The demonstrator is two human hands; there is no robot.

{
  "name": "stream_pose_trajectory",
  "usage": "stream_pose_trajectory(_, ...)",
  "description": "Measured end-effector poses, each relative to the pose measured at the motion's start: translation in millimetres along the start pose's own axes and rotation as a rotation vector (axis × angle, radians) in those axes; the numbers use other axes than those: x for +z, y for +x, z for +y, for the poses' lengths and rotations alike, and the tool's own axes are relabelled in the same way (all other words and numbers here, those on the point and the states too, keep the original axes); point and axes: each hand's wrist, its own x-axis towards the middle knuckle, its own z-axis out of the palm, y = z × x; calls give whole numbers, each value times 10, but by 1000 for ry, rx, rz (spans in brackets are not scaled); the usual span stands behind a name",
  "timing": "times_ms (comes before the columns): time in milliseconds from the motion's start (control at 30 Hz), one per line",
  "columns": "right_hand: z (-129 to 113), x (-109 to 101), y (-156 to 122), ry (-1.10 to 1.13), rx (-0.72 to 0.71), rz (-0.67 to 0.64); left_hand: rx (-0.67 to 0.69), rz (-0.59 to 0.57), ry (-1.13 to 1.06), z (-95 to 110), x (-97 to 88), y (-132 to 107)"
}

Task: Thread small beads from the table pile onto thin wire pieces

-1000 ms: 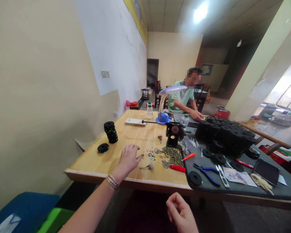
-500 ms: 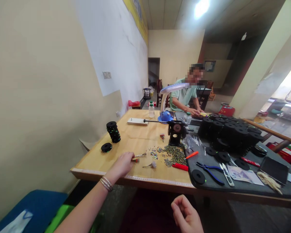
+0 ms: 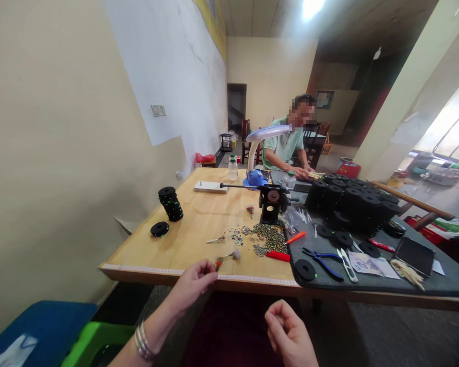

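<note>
My left hand (image 3: 193, 283) hovers at the near edge of the wooden table (image 3: 199, 224), fingers pinched on a small red-tipped piece (image 3: 217, 264). My right hand (image 3: 286, 331) hangs below the table edge in a loose fist; nothing shows in it. Beyond the left hand lie a small brush-like piece (image 3: 229, 256), scattered coloured beads (image 3: 237, 237) and a heap of small dark-and-yellow parts (image 3: 270, 237). A black hand-crank winder (image 3: 271, 203) stands behind them.
A stack of black spools (image 3: 170, 203) and one loose spool (image 3: 159, 229) sit at left. The black mat (image 3: 382, 285) at right carries many spools, blue pliers (image 3: 321, 257), snips and a phone. A blue desk lamp (image 3: 258, 153) stands further back. Another person sits at the far end.
My left hand closed on the small red-tipped piece on the table and drew back with it to the near edge. The right hand stayed below the table.
</note>
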Motion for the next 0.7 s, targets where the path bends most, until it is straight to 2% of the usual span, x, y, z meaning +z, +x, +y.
stream_pose_trajectory(67, -57, 57, 20, 4, 15, -16, -76, -44, -266, -9, 209, -181)
stream_pose_trajectory(133, -88, 112, 40, -7, 6, -20, -116, -54, -412, -39, 403, -320)
stream_pose_trajectory(267, -61, 193, 94, -22, -13, -25, -149, -83, -513, -103, 669, -448)
stream_pose_trajectory(500, 7, 234, 177, -14, 5, -15, -165, -105, -488, -147, 800, -447)
stream_pose_trajectory(700, -33, 170, 129, -3, -67, 113, -158, -101, -465, -170, 818, -434)
